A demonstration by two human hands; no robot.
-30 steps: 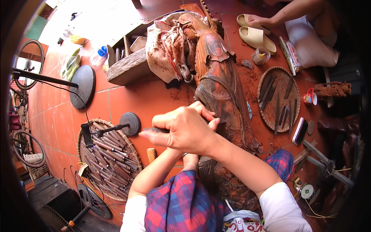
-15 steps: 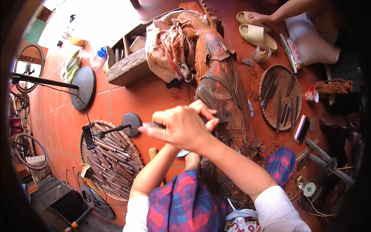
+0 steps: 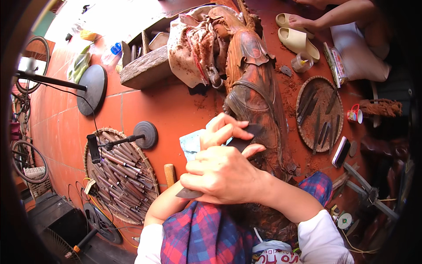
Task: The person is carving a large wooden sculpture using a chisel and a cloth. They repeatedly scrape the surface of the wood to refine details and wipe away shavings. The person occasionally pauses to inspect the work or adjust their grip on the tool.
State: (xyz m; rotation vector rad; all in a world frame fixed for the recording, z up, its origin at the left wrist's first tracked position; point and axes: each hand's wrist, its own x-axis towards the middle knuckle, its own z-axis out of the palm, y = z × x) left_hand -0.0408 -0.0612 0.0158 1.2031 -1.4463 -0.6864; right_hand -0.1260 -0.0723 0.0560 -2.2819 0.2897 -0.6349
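Observation:
My left hand (image 3: 224, 131) reaches from beneath the right wrist, its fingers closed on a dark flat strip (image 3: 241, 143) just above the carved wooden statue (image 3: 252, 99). My right hand (image 3: 220, 174) lies nearer me, fingers wrapped round a dark, flat, pointed blade (image 3: 190, 193) whose end sticks out at its left side. Whether strip and blade are one piece is hidden by the fingers. The robed figure lies on its back, its head on a stained cloth (image 3: 187, 53). Left of my hands shows a light blue sheet (image 3: 190, 144), with a wooden handle (image 3: 169, 174) below it.
A round basket (image 3: 151, 165) of many wood-handled tools lies left, beside a black stand base (image 3: 146, 134). At right, a woven tray (image 3: 335, 94) holds dark strips; a phone (image 3: 341, 152) and red-white mug (image 3: 355, 115) lie beyond. Another person's foot (image 3: 303, 23) is near pale slippers (image 3: 299, 42).
My right hand has drawn down toward my lap and turned, the blade's pointed end now showing. The left hand's fingers are more visible. The view has shifted slightly, and the light blue sheet shows more.

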